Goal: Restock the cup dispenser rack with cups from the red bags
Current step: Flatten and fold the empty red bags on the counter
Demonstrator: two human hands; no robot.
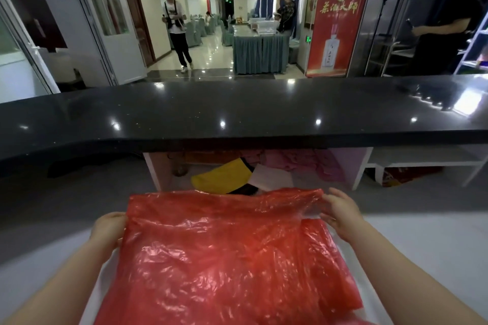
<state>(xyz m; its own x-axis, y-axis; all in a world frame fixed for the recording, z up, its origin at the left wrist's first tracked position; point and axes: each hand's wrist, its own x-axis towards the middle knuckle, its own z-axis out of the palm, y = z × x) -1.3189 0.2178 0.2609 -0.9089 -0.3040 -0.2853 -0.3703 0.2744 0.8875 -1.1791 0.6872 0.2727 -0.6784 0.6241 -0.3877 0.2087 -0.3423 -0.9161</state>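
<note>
We are pinching the crinkled translucent red plastic bag [224, 253] at its 10 and 2 o'clock corners, left hand [109, 229] and right hand [342, 212] apart, probably spreading it open to reach cups.

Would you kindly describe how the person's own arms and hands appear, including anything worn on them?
Both forearms are bare right to the bottom of the frame, with no sleeves showing. The left hand and right hand wear no gloves, and no rings, watch or bracelets can be seen. No markings are visible.
</note>
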